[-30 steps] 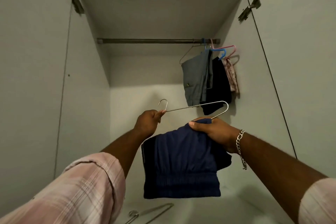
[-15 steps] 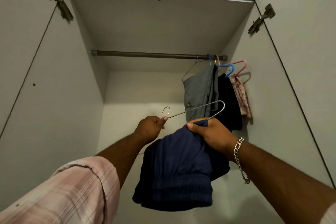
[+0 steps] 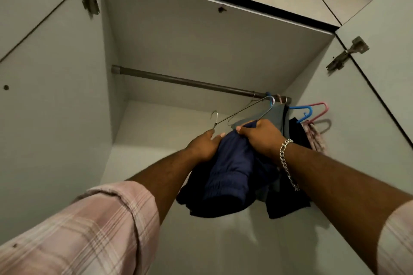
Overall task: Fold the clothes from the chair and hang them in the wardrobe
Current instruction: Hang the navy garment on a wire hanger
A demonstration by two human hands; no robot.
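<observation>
A folded navy garment (image 3: 225, 176) hangs over a thin metal hanger (image 3: 248, 108) inside the open wardrobe. My left hand (image 3: 204, 144) pinches the hanger's neck just below its hook. My right hand (image 3: 260, 134) grips the top fold of the navy garment together with the hanger's bar. The hanger is raised, with its far end close under the wardrobe rail (image 3: 183, 80); its hook is off the rail.
At the rail's right end hang a grey garment (image 3: 277, 116), a black one (image 3: 295, 131) on a blue hanger (image 3: 301, 110), and a patterned pink one (image 3: 317, 135) on a pink hanger (image 3: 320, 110). Open doors (image 3: 44, 118) stand on both sides.
Both hands have lifted the hanger and navy garment up toward the rail and nearer the hung clothes. The view has tilted upward.
</observation>
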